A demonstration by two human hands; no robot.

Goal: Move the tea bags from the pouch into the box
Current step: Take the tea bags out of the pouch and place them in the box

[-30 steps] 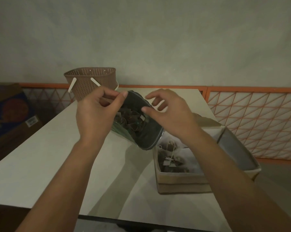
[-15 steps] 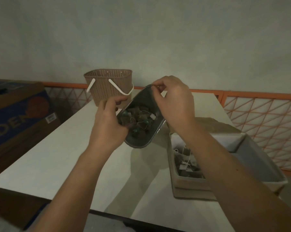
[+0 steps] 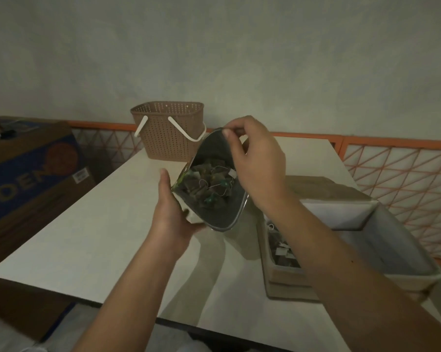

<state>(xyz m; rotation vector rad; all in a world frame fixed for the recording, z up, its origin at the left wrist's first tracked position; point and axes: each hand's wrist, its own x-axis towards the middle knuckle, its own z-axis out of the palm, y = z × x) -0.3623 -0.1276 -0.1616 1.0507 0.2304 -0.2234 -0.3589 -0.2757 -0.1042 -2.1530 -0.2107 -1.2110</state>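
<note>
A foil pouch [image 3: 220, 214] is held open above the white table [image 3: 92, 237], its mouth facing me. Several dark tea bags [image 3: 209, 185] with strings and tags lie inside it. My left hand [image 3: 172, 212] grips the pouch from below at its lower left side. My right hand [image 3: 256, 161] pinches the top rim of the pouch's mouth. To the right on the table stands an open cardboard box [image 3: 290, 275] with its lid flipped back; several tea bags [image 3: 283, 252] lie in it, partly hidden by my right forearm.
A brown perforated basket [image 3: 167, 133] with a white handle stands at the table's far edge. A large cardboard carton [image 3: 29, 171] with blue print sits left of the table. An orange lattice railing [image 3: 397, 174] runs behind and to the right.
My right hand has moved from reaching at the pouch's mouth to pinching its top rim. My left hand slid lower under the pouch. The pouch mouth now gapes wider.
</note>
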